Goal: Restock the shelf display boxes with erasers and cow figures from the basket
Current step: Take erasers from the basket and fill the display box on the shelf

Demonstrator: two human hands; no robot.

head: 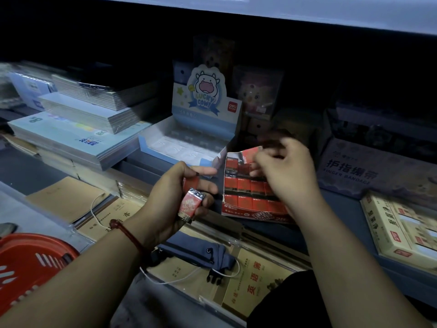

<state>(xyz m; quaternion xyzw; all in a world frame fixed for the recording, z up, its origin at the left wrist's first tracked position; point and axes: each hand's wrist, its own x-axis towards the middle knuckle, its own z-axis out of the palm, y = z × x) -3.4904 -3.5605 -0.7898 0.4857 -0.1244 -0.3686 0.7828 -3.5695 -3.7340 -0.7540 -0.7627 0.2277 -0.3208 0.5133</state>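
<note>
A red eraser display box lies on the shelf, filled with rows of red wrapped erasers. My left hand grips a few red wrapped erasers just left of that box. My right hand hovers over the box's upper rows with fingers curled; it is blurred, and whether it pinches an eraser is unclear. Behind stands the pale blue "Lucky Cow" display box, its tray holding small clear-wrapped pieces. The red basket sits at the lower left.
Stacks of notebooks fill the shelf's left side. A "Finger Bandage" box and a beige boxed item stand to the right. Brown notebooks and a blue pouch lie on the lower shelf below my hands.
</note>
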